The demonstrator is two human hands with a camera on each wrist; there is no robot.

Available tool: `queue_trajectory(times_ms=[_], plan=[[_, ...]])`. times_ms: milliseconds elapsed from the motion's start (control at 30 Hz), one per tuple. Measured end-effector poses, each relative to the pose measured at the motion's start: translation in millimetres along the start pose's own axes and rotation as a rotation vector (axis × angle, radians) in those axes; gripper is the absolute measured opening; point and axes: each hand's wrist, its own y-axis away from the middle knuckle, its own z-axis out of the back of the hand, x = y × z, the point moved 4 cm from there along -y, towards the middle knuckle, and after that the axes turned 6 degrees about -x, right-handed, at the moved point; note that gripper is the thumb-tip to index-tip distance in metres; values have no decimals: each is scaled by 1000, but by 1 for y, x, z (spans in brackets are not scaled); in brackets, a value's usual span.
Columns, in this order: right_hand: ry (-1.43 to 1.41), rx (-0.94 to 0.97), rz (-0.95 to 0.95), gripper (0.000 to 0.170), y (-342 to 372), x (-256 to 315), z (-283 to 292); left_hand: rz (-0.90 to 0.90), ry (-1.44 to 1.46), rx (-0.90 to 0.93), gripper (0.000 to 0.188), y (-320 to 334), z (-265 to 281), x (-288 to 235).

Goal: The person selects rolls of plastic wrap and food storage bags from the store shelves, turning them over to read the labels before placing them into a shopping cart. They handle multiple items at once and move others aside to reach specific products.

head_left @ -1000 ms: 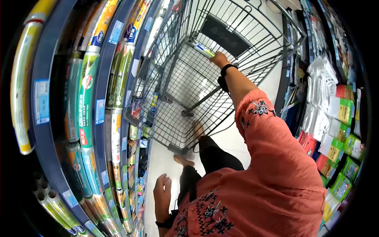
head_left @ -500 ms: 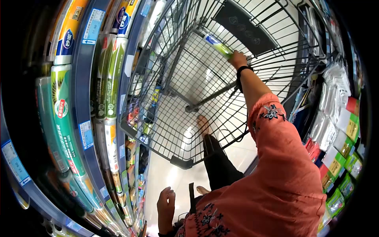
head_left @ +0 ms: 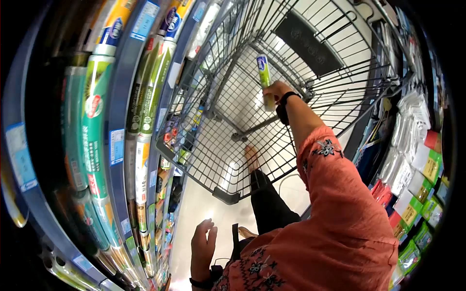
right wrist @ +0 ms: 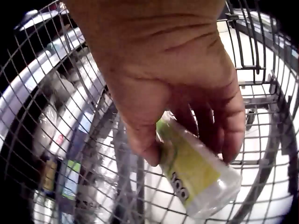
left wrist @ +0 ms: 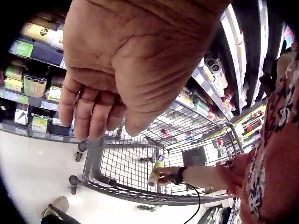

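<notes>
Roll (head_left: 262,70): inside our cart (head_left: 226,196), toward the dark panel; we cannot tell whether it rests there or is held up.
Right hand (head_left: 277,90): gripping the roll, our thumb on one side and curled fingers on the other; in the right wrist view one end pokes out past the grip.
Turn: a moment ago the roll slanted away with our hand at its near end; now it runs more nearly up and down the head view, showing on both sides of the grip.
Meaning: we judge that we are changing how the roll lies within the cart, and it is not yet let go.
Left hand (head_left: 203,242): holding nothing, fingers loose, outside the cart and well apart from the roll.
Shelf (head_left: 121,102): stocked with other wrapped rolls (head_left: 93,131), beside our cart.
</notes>
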Motion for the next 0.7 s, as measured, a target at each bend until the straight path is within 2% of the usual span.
queue_trajectory(times_ms=[67,133,200,333,400,467,500,600,667,700], plan=[[-269,131,31,48,35,20,-8,-58,-2,-27,30,-5,7,-9],[-340,258,90,51,55,45,-13,-229,-15,-89,32,-17,16,-24],[-384,429,155,52,79,69,-21,-262,33,-129,34,-41,21,-32],[-646,525,310,52,197,125,-28,-450,186,-196,52,-84,34,-89],[-691,634,426,48,268,138,-32,-722,54,-312,61,-98,36,-111],[-660,657,562,48,350,140,-35,-791,106,-348,62,-79,46,-138],[-642,610,589,47,387,137,-37,-826,130,-362,62,-66,52,-144],[-594,510,693,55,478,119,-52,-888,236,-293,60,-31,67,-131],[-609,489,764,61,504,107,-47,-758,490,-109,56,-8,82,-108],[-693,418,835,61,516,105,-39,-686,590,-1,56,13,97,-99]])
